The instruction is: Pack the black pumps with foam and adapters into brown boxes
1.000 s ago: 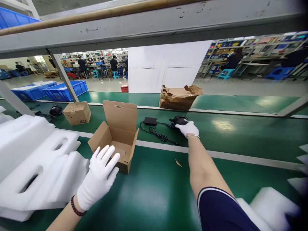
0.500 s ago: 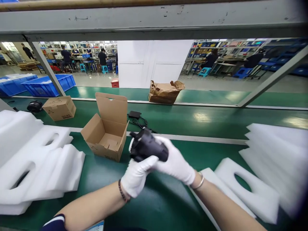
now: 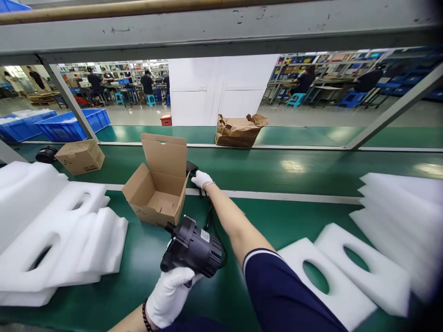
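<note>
**A:** Pump motor (image 3: pixel 194 246), black and cylindrical, with a stubby port at one end and a small pale label on its side. Starting at the left: stacked white foam inserts (image 3: pixel 51 230) with cut-out slots, then a closed carton (image 3: pixel 80 157) further back on the green bench (image 3: pixel 145 276).

**B:** And the hands?

**A:** The left hand (image 3: pixel 169 295), in a white glove, is closed round the motor's near end, holding it above the bench just in front of the open cardboard box (image 3: pixel 157 186). The right hand (image 3: pixel 200 179) is stretched out well apart from it, resting on the black adapter (image 3: pixel 191 166) behind the box; whether the fingers have closed on it I cannot tell.

**B:** What might go wrong?

**A:** The black cable (image 3: pixel 208 216) runs from the adapter back toward the motor. I judge that if it drags across the box's edge, it could tip the light box or tug the motor loose from a one-handed grip.

**B:** Further right?

**A:** More foam pieces (image 3: pixel 346 276) lying flat.
</note>
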A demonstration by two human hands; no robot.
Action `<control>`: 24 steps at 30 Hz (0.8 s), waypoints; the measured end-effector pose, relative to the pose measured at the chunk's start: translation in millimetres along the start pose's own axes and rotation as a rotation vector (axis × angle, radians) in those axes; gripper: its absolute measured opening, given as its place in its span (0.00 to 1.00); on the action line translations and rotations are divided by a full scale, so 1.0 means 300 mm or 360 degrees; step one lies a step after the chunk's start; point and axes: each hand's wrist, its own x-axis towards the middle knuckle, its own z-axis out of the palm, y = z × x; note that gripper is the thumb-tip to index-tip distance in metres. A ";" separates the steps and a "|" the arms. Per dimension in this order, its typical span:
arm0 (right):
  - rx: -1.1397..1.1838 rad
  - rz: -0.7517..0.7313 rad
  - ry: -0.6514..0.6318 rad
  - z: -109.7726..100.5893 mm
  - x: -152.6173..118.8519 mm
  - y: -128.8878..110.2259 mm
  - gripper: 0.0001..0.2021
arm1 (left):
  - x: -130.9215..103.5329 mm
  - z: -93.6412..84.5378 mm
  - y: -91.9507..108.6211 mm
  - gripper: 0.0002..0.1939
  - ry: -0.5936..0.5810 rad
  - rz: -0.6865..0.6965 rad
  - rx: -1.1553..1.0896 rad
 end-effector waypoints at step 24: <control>-0.0448 0.0650 0.0233 -0.081 -0.983 0.501 0.26 | -0.265 -0.215 0.095 0.30 -0.0150 -0.0358 -0.0628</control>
